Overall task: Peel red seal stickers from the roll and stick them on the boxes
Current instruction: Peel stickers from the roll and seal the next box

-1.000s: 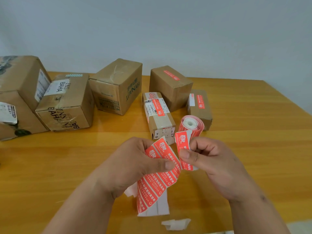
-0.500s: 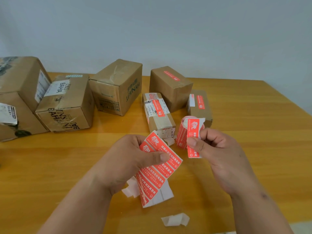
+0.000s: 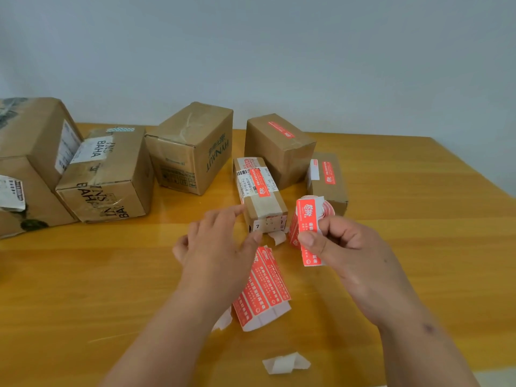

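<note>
red seal sticker [image 3: 308, 230] is pinched between thumb and curled fingers of the right hand [image 3: 346, 248], just in front of the sticker roll [image 3: 321, 212] beside the narrow taped box [image 3: 261, 195]. the left hand [image 3: 216, 251] hovers with fingers spread and relaxed, grasping nothing, above a loose strip of red stickers [image 3: 265, 286] lying flat on the wooden worktop [image 3: 405, 233]. cardboard boxes stand along the back, among them the hynaut box [image 3: 192, 148], and a scrap of white backing paper [image 3: 284, 363] lies near the front edge.

The right hand [image 3: 343, 247] covers the middle of the red sticker [image 3: 307, 219] it pinches, and most of the roll [image 3: 324, 209] behind. The blurred left hand [image 3: 217, 247] hides the loose strip's [image 3: 265, 289] upper end. Sticker print is illegible.
</note>
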A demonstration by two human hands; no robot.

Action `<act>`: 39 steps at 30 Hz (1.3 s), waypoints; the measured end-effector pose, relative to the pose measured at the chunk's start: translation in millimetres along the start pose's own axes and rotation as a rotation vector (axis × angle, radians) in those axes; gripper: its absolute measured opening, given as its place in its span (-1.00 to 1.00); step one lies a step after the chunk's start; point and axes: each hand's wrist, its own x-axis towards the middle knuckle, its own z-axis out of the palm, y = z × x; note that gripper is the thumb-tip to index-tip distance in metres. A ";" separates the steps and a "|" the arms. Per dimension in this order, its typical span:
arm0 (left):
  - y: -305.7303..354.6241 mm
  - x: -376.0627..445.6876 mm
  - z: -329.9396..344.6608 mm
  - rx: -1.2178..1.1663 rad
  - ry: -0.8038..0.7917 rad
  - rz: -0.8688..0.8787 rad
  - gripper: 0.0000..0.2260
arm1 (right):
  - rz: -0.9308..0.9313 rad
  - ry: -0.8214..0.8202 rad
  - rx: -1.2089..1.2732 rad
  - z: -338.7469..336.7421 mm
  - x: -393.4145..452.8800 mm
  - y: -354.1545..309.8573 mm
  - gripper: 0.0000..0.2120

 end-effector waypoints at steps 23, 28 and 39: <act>2.8 -18.8 -43.6 -0.288 0.193 0.199 -0.82 | 0.046 -0.211 0.090 16.7 -8.3 -10.1 -0.79; 11.5 -27.2 -46.3 -0.125 0.089 0.436 -0.86 | 0.074 -0.081 0.169 21.7 -4.0 -9.0 -0.82; 5.8 -24.2 -42.1 -0.352 -0.187 0.226 -0.74 | 0.073 -0.170 0.342 19.9 -5.1 -10.8 -0.86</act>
